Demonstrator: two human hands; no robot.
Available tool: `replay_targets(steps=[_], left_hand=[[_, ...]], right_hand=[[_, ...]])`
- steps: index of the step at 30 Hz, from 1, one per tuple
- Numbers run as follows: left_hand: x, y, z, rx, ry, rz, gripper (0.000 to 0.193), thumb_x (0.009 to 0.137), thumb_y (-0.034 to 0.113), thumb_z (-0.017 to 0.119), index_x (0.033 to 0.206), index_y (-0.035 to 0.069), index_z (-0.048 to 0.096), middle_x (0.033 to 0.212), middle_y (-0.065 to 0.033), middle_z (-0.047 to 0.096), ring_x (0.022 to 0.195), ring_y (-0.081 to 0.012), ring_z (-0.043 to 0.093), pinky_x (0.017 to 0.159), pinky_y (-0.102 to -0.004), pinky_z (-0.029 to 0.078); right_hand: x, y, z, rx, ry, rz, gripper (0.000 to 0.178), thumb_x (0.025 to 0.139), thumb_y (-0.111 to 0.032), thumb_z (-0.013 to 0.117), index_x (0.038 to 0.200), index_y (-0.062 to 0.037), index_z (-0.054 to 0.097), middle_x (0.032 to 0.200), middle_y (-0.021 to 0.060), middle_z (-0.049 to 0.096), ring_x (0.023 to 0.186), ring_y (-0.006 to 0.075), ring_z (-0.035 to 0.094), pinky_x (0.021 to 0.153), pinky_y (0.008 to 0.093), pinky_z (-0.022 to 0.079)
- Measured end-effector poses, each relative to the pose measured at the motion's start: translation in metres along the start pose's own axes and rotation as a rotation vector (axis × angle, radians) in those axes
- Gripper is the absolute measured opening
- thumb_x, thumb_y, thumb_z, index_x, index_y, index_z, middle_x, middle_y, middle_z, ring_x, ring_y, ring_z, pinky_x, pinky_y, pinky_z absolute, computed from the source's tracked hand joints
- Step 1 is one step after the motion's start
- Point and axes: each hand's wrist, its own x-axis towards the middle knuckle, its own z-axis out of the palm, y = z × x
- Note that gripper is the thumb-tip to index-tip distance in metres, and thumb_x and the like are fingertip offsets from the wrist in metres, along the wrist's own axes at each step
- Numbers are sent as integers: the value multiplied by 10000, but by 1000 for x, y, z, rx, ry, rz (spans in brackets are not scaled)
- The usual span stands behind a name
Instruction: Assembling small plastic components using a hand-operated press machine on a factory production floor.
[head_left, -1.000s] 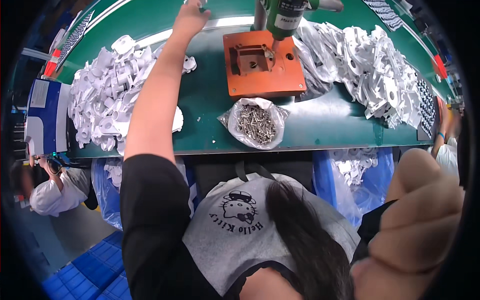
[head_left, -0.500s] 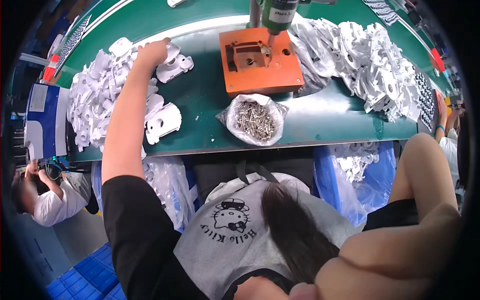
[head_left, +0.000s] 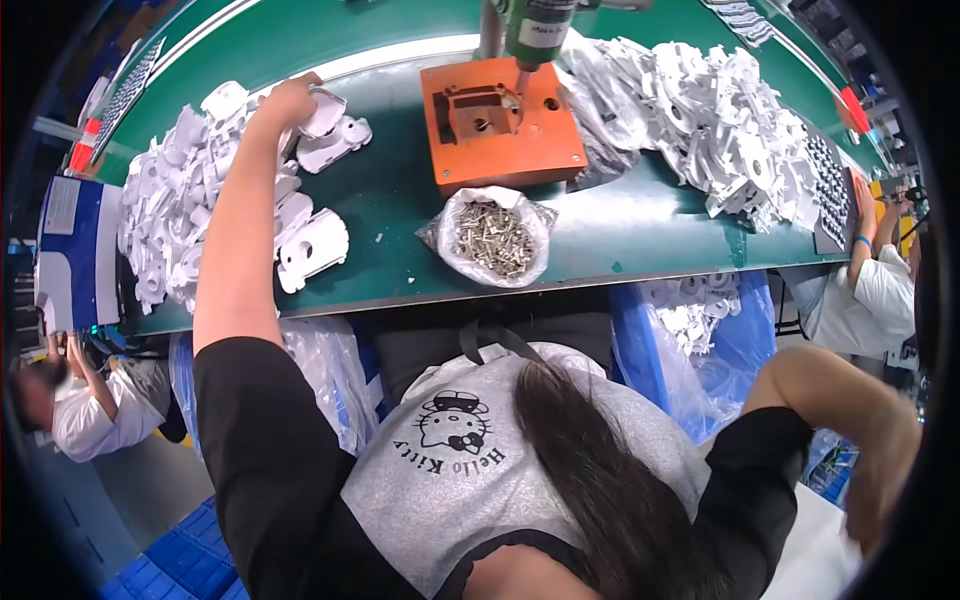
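Note:
My left hand (head_left: 290, 102) reaches to the far right edge of a heap of white plastic parts (head_left: 185, 200) on the left. Its fingers are closed on a white plastic part (head_left: 325, 114), partly hidden by the hand. Another white part (head_left: 345, 140) lies just beside it, and one more (head_left: 315, 247) lies nearer to me. My right hand (head_left: 872, 505) is off the table at the lower right, forearm bent down. Motion blur hides its fingers. An orange fixture block (head_left: 560, 140) sits mid-table under a green-bodied tool (head_left: 540, 30) with a downward tip.
A bag of small metal screws or pins (head_left: 497, 238) stands before the fixture. More white parts (head_left: 710, 130) are heaped at right, beside a tray of small dark pieces (head_left: 832, 190). Lined blue bins (head_left: 640, 350) hang below the table edge. Other people sit at both sides.
My right arm has swung from close in front of the camera out to the lower right. My left hand stays at the heap's edge. The whole view has shifted slightly.

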Motion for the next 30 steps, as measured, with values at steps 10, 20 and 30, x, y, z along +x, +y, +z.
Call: replay_targets(steps=[10,20,30], left_hand=[[-30,-3,-35,-263,367,305,343,699,216,626,974,42,518,892,-188,577,850,-308,578,769,-357,459],[-184,73,-20,-1747,211,35,492,819,189,588,1238,-19,435,1080,-86,542,973,-148,562,778,-286,502],[-223,139,20,-2204,-166,150,235,944,318,441,1008,97,487,871,-12,596,778,-116,609,604,-254,495]], right_hand=[[-154,217,-52,-1392,410,1322,393,813,-320,657,1069,-67,500,1059,211,557,1000,406,519,831,476,413],[-179,242,-65,-1271,666,1460,516,785,-402,676,1145,-72,508,1084,155,621,1017,317,584,888,436,384],[-86,202,-10,-1292,741,647,790,657,-82,796,1317,12,372,1224,135,504,1119,262,505,966,376,404]])
